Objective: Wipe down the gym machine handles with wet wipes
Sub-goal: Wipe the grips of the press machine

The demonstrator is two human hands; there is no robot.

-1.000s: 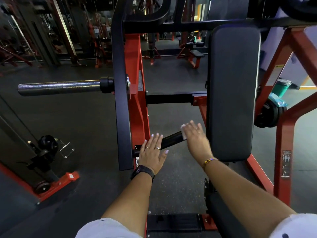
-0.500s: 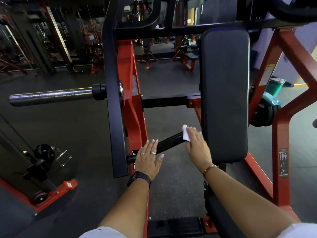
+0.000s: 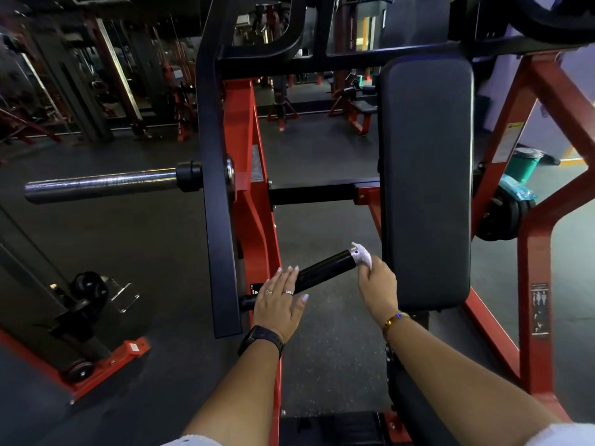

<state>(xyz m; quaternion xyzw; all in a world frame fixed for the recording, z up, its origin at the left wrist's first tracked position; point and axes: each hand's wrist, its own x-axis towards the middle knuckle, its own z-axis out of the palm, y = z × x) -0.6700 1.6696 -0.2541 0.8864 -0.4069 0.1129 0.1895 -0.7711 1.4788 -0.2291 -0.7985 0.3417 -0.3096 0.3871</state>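
Note:
A black cylindrical machine handle [image 3: 325, 270] juts out to the right from the red and black frame, tilted slightly upward. My right hand [image 3: 378, 286] pinches a crumpled white wet wipe [image 3: 362, 254] against the handle's silver end cap. My left hand [image 3: 280, 302] rests flat, fingers together, on the inner part of the handle near the frame. A dark watch sits on the left wrist and a gold bracelet on the right.
A tall black back pad [image 3: 425, 181] stands just right of the handle. A chrome weight peg [image 3: 103, 185] sticks out to the left. The red frame [image 3: 534, 284] slopes at right, with a weight plate [image 3: 505, 217] and green bin [image 3: 523, 164] behind. Dark rubber floor lies below.
My right hand has slid the wipe outward along the handle to its end cap, uncovering the black grip. My left hand stays on the inner part of the handle.

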